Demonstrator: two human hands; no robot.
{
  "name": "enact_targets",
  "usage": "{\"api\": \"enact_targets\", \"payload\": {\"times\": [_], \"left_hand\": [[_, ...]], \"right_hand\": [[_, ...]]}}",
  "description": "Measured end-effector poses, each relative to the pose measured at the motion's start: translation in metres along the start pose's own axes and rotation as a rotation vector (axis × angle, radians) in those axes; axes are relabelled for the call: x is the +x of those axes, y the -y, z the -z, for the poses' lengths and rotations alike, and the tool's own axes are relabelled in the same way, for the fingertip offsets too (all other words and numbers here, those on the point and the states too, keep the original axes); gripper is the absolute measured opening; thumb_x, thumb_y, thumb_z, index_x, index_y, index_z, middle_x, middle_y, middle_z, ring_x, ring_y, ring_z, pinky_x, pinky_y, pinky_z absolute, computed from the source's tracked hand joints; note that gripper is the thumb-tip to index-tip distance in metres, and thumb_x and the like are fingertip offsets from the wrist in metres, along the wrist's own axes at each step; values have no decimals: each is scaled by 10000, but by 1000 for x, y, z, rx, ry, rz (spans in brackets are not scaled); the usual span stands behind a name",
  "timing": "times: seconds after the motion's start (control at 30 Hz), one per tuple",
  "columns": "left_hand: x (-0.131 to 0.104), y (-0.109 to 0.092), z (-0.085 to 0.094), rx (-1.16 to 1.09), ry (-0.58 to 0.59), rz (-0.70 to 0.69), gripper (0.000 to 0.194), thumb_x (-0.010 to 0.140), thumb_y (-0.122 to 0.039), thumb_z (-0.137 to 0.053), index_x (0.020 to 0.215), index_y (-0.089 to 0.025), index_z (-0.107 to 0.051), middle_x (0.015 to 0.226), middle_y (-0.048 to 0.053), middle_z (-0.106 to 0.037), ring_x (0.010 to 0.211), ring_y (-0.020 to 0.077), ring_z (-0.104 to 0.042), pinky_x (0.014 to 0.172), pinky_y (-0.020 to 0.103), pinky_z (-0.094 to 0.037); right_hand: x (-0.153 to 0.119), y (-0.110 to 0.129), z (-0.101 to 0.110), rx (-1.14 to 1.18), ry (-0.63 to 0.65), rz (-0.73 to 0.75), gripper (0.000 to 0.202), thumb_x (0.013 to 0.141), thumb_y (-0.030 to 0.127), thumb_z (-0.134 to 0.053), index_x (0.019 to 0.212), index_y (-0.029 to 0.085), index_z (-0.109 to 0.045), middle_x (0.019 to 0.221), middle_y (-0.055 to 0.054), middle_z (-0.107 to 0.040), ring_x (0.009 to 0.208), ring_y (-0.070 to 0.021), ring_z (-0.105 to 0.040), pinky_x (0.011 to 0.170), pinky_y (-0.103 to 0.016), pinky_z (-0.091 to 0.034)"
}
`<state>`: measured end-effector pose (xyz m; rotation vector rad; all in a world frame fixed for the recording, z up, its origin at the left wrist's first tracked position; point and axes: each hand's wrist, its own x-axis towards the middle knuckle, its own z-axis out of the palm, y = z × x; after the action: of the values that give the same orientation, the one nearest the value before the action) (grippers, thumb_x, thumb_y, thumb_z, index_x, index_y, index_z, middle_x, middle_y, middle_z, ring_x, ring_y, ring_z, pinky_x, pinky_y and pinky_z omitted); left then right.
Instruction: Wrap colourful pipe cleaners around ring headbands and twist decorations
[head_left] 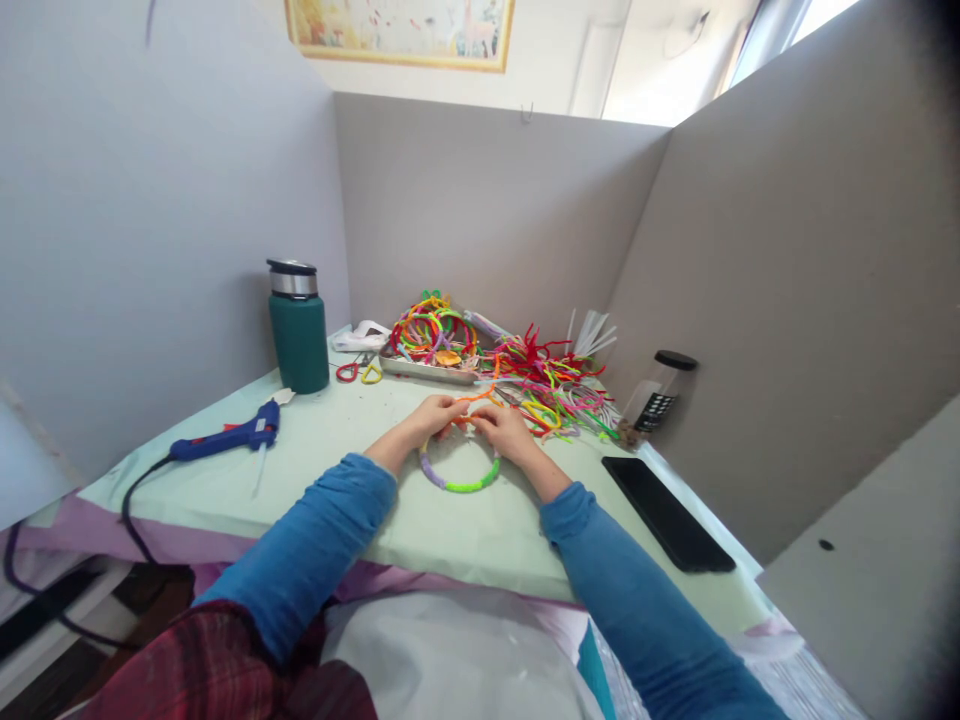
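Observation:
A hoop wrapped in fuzzy pipe cleaners (470, 488), with purple, yellow and green stretches, stands between my hands over the table. My left hand (437, 416) is closed on the hoop's upper left side. At its upper right, my right hand (504, 431) pinches an orange pipe cleaner (495, 372) against the top of the hoop. The loose orange end sticks up past my fingers toward the back of the table. The fingertips partly hide where the orange strand meets the hoop.
Behind my hands lie a metal tray (427, 372) of finished-looking rings and a heap of coloured pipe cleaners (551, 365). Scissors (360, 372), a green bottle (298, 335) and a blue glue gun (232, 438) with its cord are left. A phone (664, 510) and clear jar (660, 390) are right.

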<state>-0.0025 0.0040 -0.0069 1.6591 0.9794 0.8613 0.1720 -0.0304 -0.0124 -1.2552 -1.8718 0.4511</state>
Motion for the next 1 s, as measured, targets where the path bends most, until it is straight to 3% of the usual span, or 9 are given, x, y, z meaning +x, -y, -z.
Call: {"api": "enact_targets", "payload": {"times": [0.13, 0.27, 0.43, 0.6, 0.7, 0.8, 1.0], "left_hand": [[2, -3, 2, -205, -96, 85, 470, 774, -566, -597, 917, -120, -574, 754, 54, -659, 420, 64, -488, 398, 203, -354], [4, -6, 3, -381, -162, 106, 412, 805, -488, -604, 981, -119, -555, 747, 42, -636, 446, 72, -510, 419, 215, -394], [1, -10, 6, -335, -255, 112, 192, 827, -311, -584, 794, -126, -549, 523, -67, -432, 326, 15, -255, 347, 192, -173], [-3, -13, 5, -274, -112, 111, 149, 810, -277, -574, 792, -129, -574, 484, -78, -368, 328, 23, -203, 356, 208, -94], [-3, -12, 3, -245, -46, 92, 189, 793, -305, -605, 843, -122, -613, 484, -80, -366, 327, 23, -206, 357, 209, -89], [-2, -11, 1, -312, -44, 65, 207, 801, -329, -611, 820, -124, -596, 523, -65, -425, 330, 20, -241, 351, 197, -148], [1, -12, 0, -519, -96, 119, 243, 887, -341, -509, 833, -115, -583, 646, 26, -593, 458, 88, -507, 458, 217, -426]], "right_hand": [[3, -12, 7, -9, -212, -117, 180, 786, 317, -559, 783, 215, -706, 645, -10, -662, 604, -156, -550, 588, -258, -367], [7, -20, 9, 26, -347, -219, 166, 755, 334, -576, 748, 210, -686, 614, -12, -654, 609, -169, -552, 589, -262, -360], [6, -16, 6, -35, -163, -185, 174, 751, 349, -599, 682, 200, -657, 656, -17, -644, 631, -167, -533, 593, -264, -331], [1, -3, 1, 10, -62, -36, 180, 800, 360, -555, 800, 199, -636, 675, 1, -631, 637, -153, -521, 608, -254, -336], [1, 2, -1, 39, -4, -31, 181, 838, 326, -494, 764, 200, -601, 600, 9, -607, 595, -145, -520, 613, -254, -358], [3, 0, -3, 138, -34, -128, 196, 858, 304, -438, 767, 200, -577, 503, 28, -550, 496, -132, -482, 558, -250, -366], [9, -8, -2, 520, -267, -336, 171, 854, 341, -451, 818, 192, -528, 503, 55, -525, 352, -89, -372, 377, -224, -268]]}}
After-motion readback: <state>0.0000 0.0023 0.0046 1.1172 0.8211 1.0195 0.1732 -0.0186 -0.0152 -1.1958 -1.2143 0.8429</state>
